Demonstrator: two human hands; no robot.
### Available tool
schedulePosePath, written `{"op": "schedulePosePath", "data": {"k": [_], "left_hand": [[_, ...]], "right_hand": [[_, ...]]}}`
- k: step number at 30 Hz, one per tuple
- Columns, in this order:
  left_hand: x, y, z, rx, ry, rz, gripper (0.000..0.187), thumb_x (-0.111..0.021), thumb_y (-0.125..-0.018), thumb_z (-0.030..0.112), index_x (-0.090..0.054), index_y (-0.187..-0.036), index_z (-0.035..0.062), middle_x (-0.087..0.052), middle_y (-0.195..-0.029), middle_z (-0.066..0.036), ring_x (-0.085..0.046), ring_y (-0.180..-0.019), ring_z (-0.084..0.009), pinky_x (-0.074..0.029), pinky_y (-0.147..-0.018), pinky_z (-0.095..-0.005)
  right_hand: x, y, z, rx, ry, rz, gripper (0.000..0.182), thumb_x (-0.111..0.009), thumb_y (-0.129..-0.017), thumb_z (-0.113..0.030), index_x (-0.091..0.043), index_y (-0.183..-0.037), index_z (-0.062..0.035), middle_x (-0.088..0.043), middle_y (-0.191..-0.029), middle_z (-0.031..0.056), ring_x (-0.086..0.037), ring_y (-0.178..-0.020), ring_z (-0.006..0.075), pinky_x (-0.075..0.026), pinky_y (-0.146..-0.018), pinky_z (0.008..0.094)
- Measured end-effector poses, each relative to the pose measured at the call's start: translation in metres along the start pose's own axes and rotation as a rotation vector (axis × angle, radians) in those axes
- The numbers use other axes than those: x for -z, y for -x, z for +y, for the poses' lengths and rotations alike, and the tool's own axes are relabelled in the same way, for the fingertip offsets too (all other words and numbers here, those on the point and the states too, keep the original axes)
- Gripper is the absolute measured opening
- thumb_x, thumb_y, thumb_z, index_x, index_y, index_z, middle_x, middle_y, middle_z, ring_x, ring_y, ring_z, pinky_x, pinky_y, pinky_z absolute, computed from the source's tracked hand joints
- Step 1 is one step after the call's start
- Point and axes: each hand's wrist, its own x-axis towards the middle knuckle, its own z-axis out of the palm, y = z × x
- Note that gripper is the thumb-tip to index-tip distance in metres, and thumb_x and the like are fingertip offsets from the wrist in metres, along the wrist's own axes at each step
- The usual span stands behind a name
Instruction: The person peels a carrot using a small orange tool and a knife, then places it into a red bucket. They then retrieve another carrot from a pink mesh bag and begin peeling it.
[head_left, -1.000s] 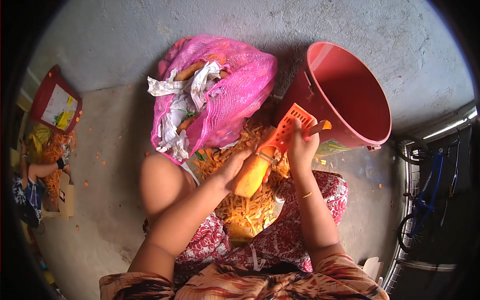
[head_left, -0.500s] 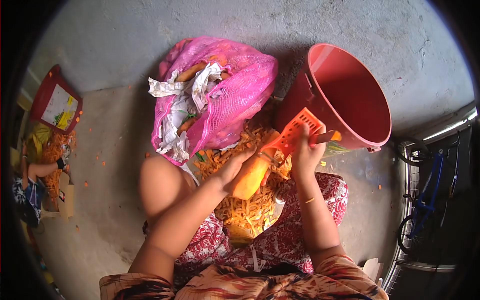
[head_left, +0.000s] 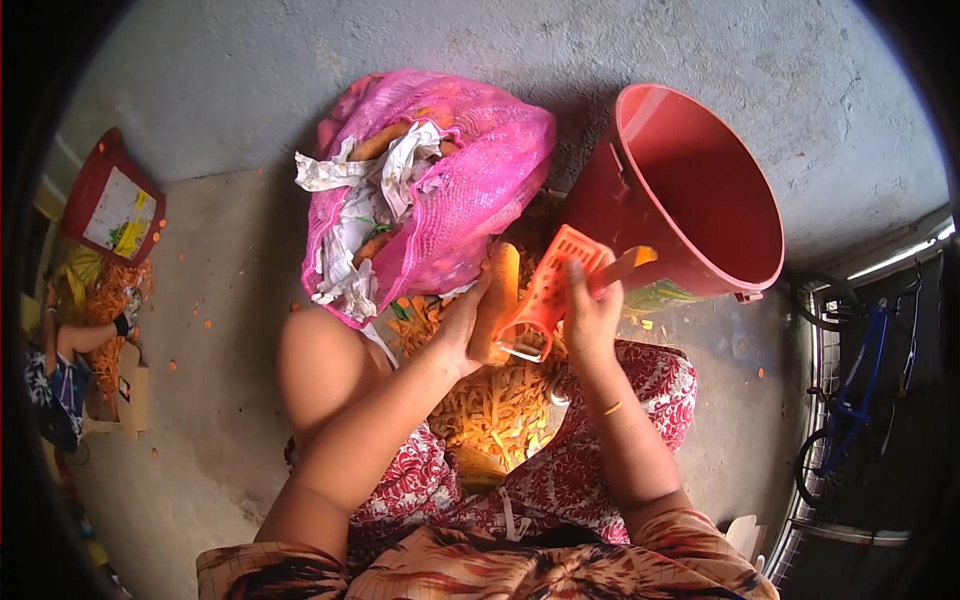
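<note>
My left hand (head_left: 464, 325) is wrapped round a carrot (head_left: 508, 285), which stands nearly upright with its peeled, bright side towards the right. In my right hand (head_left: 592, 318) is an orange plastic peeler (head_left: 553, 284) with a slotted upper end. Its metal blade (head_left: 524, 351) lies close to the lower end of the carrot. A flat brownish piece with an orange tip (head_left: 637, 261) juts out to the right from the same hand. Below both hands, a heap of carrot peelings (head_left: 495, 415) lies between my legs.
A pink mesh sack (head_left: 480, 180) of carrots, with torn white paper at its mouth, leans by the wall. Right of it stands a tilted red bucket (head_left: 600, 215). At far left, another person's leg (head_left: 85, 340) shows near a red tub (head_left: 85, 205). A blue bicycle (head_left: 855, 390) stands right.
The carrot has turned from slanting to nearly upright and shifted up in my left hand. My right hand has moved the peeler slightly down and left, to the carrot's lower end.
</note>
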Motion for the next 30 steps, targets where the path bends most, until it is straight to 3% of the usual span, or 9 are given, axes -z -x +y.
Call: {"op": "schedulePosePath", "data": {"k": [4, 12, 14, 16, 18, 20, 22, 26, 30], "left_hand": [[-0.012, 0.007, 0.003, -0.051, -0.044, -0.141, 0.038, -0.035, -0.089, 0.035, -0.046, -0.112, 0.0062, -0.057, -0.102, -0.008, -0.058, -0.086, -0.019, -0.049, -0.075, -0.0317], [0.005, 0.0, 0.001, 0.065, 0.116, -0.128, 0.034, -0.036, -0.089, 0.032, -0.048, -0.105, 0.0045, -0.058, -0.094, -0.009, -0.059, -0.08, -0.0182, -0.051, -0.068, -0.0302], [0.001, 0.003, 0.002, 0.073, 0.138, -0.145, 0.039, -0.037, -0.088, 0.037, -0.049, -0.105, 0.0043, -0.059, -0.091, -0.009, -0.06, -0.075, -0.0179, -0.051, -0.065, -0.0296], [0.014, 0.005, 0.001, 0.118, -0.28, -0.185, 0.043, -0.035, -0.087, 0.043, -0.049, -0.102, 0.0054, -0.058, -0.081, -0.008, -0.059, -0.063, -0.0171, -0.05, -0.057, -0.0302], [0.01, 0.014, -0.004, 0.248, -0.188, -0.166, 0.044, -0.034, -0.088, 0.042, -0.048, -0.1, 0.0023, -0.057, -0.079, -0.014, -0.057, -0.062, -0.0229, -0.048, -0.052, -0.0318], [0.012, 0.015, -0.009, 0.279, -0.211, -0.127, 0.045, -0.035, -0.087, 0.044, -0.047, -0.102, 0.0038, -0.056, -0.079, -0.014, -0.057, -0.063, -0.0242, -0.049, -0.053, -0.0333], [0.012, 0.015, -0.01, 0.3, -0.223, -0.105, 0.045, -0.036, -0.086, 0.045, -0.047, -0.102, 0.0044, -0.056, -0.079, -0.014, -0.057, -0.063, -0.0244, -0.049, -0.053, -0.0346], [0.01, 0.016, -0.002, 0.275, -0.216, -0.09, 0.045, -0.04, -0.085, 0.046, -0.048, -0.102, 0.0048, -0.056, -0.08, -0.013, -0.058, -0.064, -0.0235, -0.05, -0.053, -0.0359], [0.005, 0.015, 0.004, 0.246, -0.156, -0.156, 0.038, -0.041, -0.086, 0.039, -0.049, -0.102, 0.0056, -0.058, -0.087, -0.008, -0.059, -0.069, -0.0187, -0.052, -0.056, -0.032]], "right_hand": [[-0.015, 0.012, 0.005, 0.075, 0.043, -0.065, 0.018, -0.054, -0.083, -0.014, -0.047, -0.092, -0.0002, -0.055, -0.077, 0.0038, -0.053, -0.066, 0.0095, -0.044, -0.06, 0.0238], [-0.02, 0.012, 0.01, 0.013, 0.204, -0.059, 0.018, -0.055, -0.082, -0.01, -0.048, -0.094, 0.0016, -0.058, -0.075, 0.01, -0.055, -0.067, 0.0112, -0.044, -0.06, 0.0262], [-0.017, 0.008, 0.013, 0.058, 0.236, 0.031, 0.013, -0.054, -0.082, -0.009, -0.048, -0.088, 0.001, -0.055, -0.071, 0.0097, -0.051, -0.064, 0.0115, -0.042, -0.059, 0.0267], [0.004, -0.013, 0.033, 0.176, 0.382, 0.129, 0.011, -0.053, -0.082, -0.009, -0.047, -0.085, 0.0008, -0.053, -0.069, 0.009, -0.048, -0.063, 0.0116, -0.041, -0.058, 0.0272], [0.037, -0.048, 0.046, 0.213, 0.443, 0.346, 0.011, -0.051, -0.083, -0.01, -0.047, -0.082, 0.0003, -0.051, -0.067, 0.0067, -0.045, -0.061, 0.0123, -0.039, -0.056, 0.0278], [0.052, -0.063, 0.036, 0.265, 0.47, 0.568, 0.009, -0.049, -0.086, -0.012, -0.05, -0.086, -0.0036, -0.05, -0.069, -0.0008, -0.043, -0.057, 0.0051, -0.037, -0.05, 0.0204], [0.061, -0.066, 0.029, 0.169, 0.273, 0.636, 0.01, -0.048, -0.087, -0.013, -0.05, -0.086, -0.0032, -0.05, -0.069, -0.0012, -0.044, -0.056, 0.0047, -0.037, -0.049, 0.0198], [0.038, -0.042, 0.022, 0.187, 0.134, 0.355, 0.008, -0.049, -0.086, -0.013, -0.049, -0.085, -0.005, -0.049, -0.066, -0.0021, -0.045, -0.054, 0.0042, -0.037, -0.048, 0.0187], [0.0, 0.001, 0.001, -0.04, 0.014, 0.006, 0.015, -0.052, -0.084, -0.013, -0.046, -0.093, -0.0031, -0.049, -0.07, -0.0015, -0.045, -0.056, 0.0031, -0.037, -0.048, 0.0164]]}}
